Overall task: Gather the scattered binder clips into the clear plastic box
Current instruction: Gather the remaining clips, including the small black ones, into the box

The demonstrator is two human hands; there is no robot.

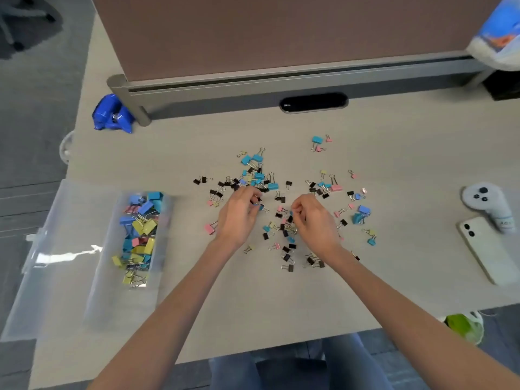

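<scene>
Dozens of small binder clips (259,175) in black, blue, pink and yellow lie scattered over the middle of the pale surface (253,299), thickest just beyond and between the two hands, with a thinner scatter off to the right and a few apart at the far right. The left hand (239,213) rests over the near edge of the far cluster, fingers curled, pinching a small blue clip and a dark one at its fingertips. The right hand (315,218) sits just beside it, over another patch of clips, fingers and thumb bunched together and curled inward; a bit of blue shows at its fingertips, but whether it actually grips a clip cannot be told. The clear plastic box (118,308) stands well to the left of both hands, its lid (56,249) folded open on its left side, and its far half holds a heap of larger blue, yellow and pink clips (140,229). A white phone (486,249) lies face down near the right edge, with a white controller (485,205) just beyond it. A crumpled blue wrapper (112,115) sits at the far left, against the foot of the brown partition (281,32)
</scene>
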